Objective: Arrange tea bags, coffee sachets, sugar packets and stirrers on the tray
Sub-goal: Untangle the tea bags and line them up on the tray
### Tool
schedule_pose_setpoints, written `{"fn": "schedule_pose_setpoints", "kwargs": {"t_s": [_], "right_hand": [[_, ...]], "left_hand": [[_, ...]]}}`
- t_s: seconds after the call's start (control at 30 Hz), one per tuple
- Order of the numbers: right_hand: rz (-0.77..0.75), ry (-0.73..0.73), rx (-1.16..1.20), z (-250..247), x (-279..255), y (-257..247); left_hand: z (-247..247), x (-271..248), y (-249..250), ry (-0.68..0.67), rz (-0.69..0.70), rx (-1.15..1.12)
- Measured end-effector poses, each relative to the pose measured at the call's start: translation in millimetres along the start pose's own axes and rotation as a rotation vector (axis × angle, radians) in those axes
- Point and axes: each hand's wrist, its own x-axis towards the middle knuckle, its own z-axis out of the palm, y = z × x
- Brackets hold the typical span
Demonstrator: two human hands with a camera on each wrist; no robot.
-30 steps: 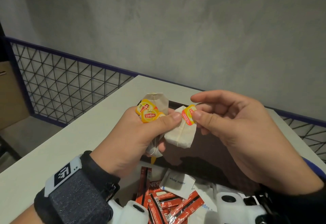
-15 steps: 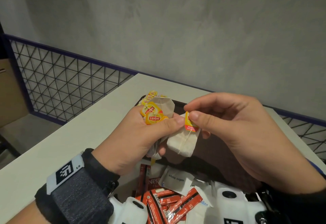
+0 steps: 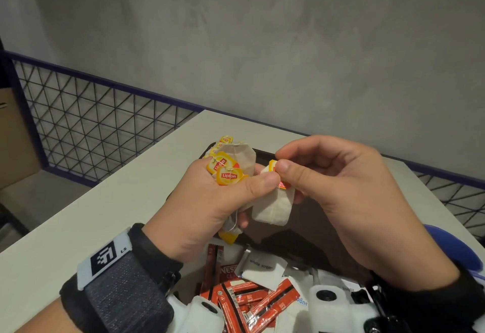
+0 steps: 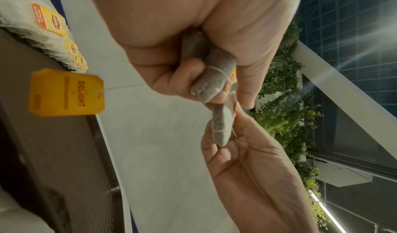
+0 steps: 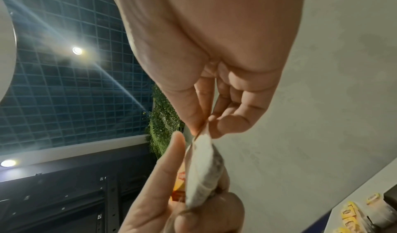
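head view: my left hand (image 3: 207, 201) is clamped around a bunch of tea bags (image 3: 245, 160), fingers curled about the paper pouches, with two yellow lipton tags (image 3: 228, 175) fanned out above the thumb and one yellow tag (image 3: 228, 237) dangling on its string below the fist. my right hand (image 3: 338, 191) is closed in a pinch, thumb and forefinger together on the tag (image 3: 275, 168) of a single tea bag (image 3: 273, 208), which hangs between the two hands and touches the left thumb tip. both hands are raised above the dark brown tray (image 3: 309, 217), which sits on the pale tabletop (image 3: 131, 201). at the tray's far left corner a row of tea bags (image 3: 223, 142) already lies, their yellow tags just showing behind the held bunch. below the hands, red coffee sachets (image 3: 252, 303) lie heaped together with white sugar packets (image 3: 259, 265); whether this heap is on the tray or beside it i cannot tell.

left wrist view: the left hand's fingers (image 4: 189, 73) wrap the bunched pouches, the loose tag (image 4: 66, 92) hangs in the foreground, and the laid row (image 4: 53, 37) runs along the tray's edge.

right wrist view: the right hand's fingertips (image 5: 193, 117) grip the top edge of the single bag (image 5: 204, 168). a wire mesh fence (image 3: 105, 122) borders the tabletop beneath a grey wall.
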Motion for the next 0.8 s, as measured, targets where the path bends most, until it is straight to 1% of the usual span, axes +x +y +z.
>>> {"fn": "schedule_pose_setpoints", "kwargs": {"t_s": [0.1,0.2,0.3,0.43,0.53,0.67,0.8], "right_hand": [[0.031,0.017,0.04,-1.0,0.8,-1.4],[0.099,0.065,0.092,-5.7,3.2,-3.8],[0.133,0.048,0.062,-6.9,2.9,-5.2],[0.102,-0.005,-0.042,-1.9,0.4,-3.8],[0.088,-0.004,-0.038,-1.7,0.4,-1.9],[0.084,-0.006,-0.032,-2.0,1.3,0.5],[0.102,-0.04,-0.044,-3.8,0.9,0.3]], "left_hand": [[0.9,-0.4,1.7,0.015,-0.003,0.01],[-0.9,-0.5,4.0,0.048,-0.025,-0.014],[-1.9,-0.4,5.0,0.058,-0.016,-0.008],[-3.0,0.0,3.4,0.047,0.011,0.012],[-2.5,0.1,3.0,0.043,0.018,0.03],[-1.4,-0.7,5.0,0.063,-0.009,0.009],[-0.4,-0.4,7.6,0.081,-0.022,0.002]]}}
